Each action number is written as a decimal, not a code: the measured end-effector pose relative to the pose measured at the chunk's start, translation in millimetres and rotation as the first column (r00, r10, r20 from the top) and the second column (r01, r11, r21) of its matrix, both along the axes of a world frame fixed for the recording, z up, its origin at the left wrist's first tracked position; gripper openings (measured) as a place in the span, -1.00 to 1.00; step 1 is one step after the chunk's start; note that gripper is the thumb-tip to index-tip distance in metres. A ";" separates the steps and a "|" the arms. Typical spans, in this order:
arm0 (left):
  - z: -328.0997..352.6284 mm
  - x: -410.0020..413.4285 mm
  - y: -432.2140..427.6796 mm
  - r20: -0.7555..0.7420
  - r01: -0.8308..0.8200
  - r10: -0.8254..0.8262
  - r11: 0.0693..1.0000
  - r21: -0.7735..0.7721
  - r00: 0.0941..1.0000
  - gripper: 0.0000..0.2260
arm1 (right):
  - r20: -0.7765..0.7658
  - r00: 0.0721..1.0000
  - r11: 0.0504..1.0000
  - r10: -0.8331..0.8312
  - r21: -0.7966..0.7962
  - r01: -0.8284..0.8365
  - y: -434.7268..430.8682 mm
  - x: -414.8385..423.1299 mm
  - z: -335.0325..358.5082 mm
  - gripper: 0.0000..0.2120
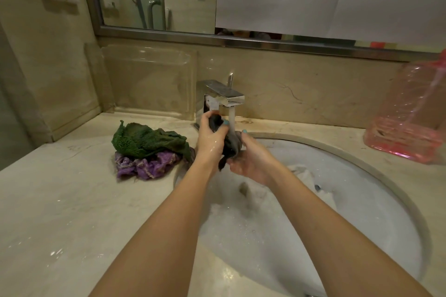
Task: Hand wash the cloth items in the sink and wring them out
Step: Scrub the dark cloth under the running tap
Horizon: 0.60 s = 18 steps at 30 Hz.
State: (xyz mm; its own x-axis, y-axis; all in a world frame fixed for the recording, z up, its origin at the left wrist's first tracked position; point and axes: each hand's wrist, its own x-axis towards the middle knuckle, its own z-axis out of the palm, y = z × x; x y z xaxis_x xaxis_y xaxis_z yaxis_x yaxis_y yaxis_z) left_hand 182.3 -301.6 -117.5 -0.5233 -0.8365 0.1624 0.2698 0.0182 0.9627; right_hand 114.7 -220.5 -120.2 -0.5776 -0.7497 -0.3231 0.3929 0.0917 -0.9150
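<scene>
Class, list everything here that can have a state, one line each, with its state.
Tap: running.
Sink: full of sudsy water.
Left hand: grips dark cloth.
Right hand: grips dark cloth.
Dark cloth: held under the tap.
Green cloth: bunched on purple cloth.
Purple cloth: crumpled on counter.

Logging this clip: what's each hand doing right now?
Left hand: gripping the dark cloth under the running tap.
Right hand: gripping the same cloth lower down.
</scene>
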 end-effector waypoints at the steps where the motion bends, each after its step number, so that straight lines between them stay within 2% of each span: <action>1: -0.7 0.2 1.4 0.001 -0.001 0.001 1.000 -0.018 1.000 -0.74 | 0.005 0.999 0.998 -0.049 -0.040 0.049 -1.9 -1.1 1.4 -0.72; 3: 0.7 -0.4 4.0 0.032 -0.009 0.010 0.999 -0.038 0.999 -0.73 | 0.050 0.988 0.981 -0.147 -0.116 0.152 -5.4 -4.7 4.9 -0.71; 5: 1.5 -2.6 3.4 0.138 -0.070 0.085 0.991 -0.114 0.987 -0.72 | 0.090 0.974 0.956 -0.207 -0.192 0.221 -7.0 -7.8 8.8 -0.70; 8: 0.6 -5.0 -1.6 0.203 -0.165 0.193 0.976 -0.144 0.960 -0.70 | 0.066 0.975 0.944 -0.213 -0.242 0.223 -7.4 -3.6 9.5 -0.78; 10: -1.9 -6.1 -2.2 0.232 -0.157 0.203 0.966 -0.204 0.951 -0.68 | -0.016 0.978 0.953 -0.209 -0.229 0.200 -9.8 4.5 7.7 -0.88; 11: -3.1 -6.9 -1.3 0.242 -0.137 0.186 0.969 -0.206 0.952 -0.69 | -0.084 0.972 0.959 -0.218 -0.206 0.197 -11.7 10.1 7.0 -0.87; 15: 3.5 -8.6 10.8 0.350 -0.033 0.065 0.995 -0.098 0.934 -0.77 | -0.385 0.894 0.972 -0.229 -0.142 0.188 -16.6 21.5 10.6 -0.82; 17: 8.1 -7.5 21.7 0.403 0.022 0.056 0.982 -0.187 0.913 -0.81 | -0.466 0.840 0.960 -0.277 -0.112 0.255 -16.9 13.9 13.1 -0.77; 18: 10.0 -7.0 29.5 0.386 0.030 0.049 0.980 -0.196 0.921 -0.79 | -0.452 0.827 0.940 -0.334 -0.098 0.326 -16.8 6.4 13.7 -0.74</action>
